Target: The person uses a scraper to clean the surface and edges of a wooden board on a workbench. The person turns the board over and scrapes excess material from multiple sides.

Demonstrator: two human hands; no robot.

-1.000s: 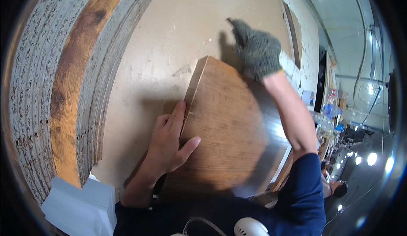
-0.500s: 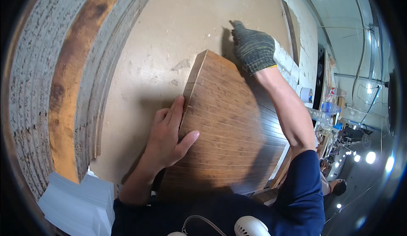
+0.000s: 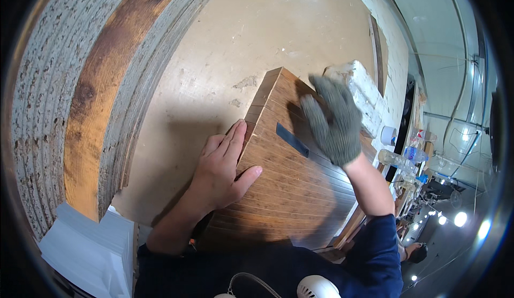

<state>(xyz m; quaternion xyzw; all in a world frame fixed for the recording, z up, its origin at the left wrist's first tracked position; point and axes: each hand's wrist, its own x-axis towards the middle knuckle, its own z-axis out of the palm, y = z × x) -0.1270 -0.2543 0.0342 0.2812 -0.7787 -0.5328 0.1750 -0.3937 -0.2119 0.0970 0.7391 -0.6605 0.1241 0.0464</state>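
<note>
Brown wood-grain planks (image 3: 278,185) lie before me, their grain lines running across. My left hand (image 3: 222,167) is bare and rests at their left edge. Its fingers lie straight against the side, and the thumb is over the top face. Above the right part of the planks is my right hand (image 3: 337,121) in a dark grey knit glove. Motion blurs its fingers, which are stretched and apart. Left of the glove, a flat dark strip (image 3: 292,139) lies slantwise on the wood, seemingly not gripped; whether the glove touches it I cannot tell.
Rough grey boards with an orange-brown wooden one (image 3: 99,78) are stacked along the left. White sheets (image 3: 88,250) sit at lower left. A white block (image 3: 358,94), a tape roll (image 3: 388,135) and plastic bottles (image 3: 396,159) stand right. A person (image 3: 415,252) is farther off.
My gloved right hand has come back toward me from the far tabletop, its fingers now spread. The dark strip now shows on the planks. My left hand keeps its place on the edge.
</note>
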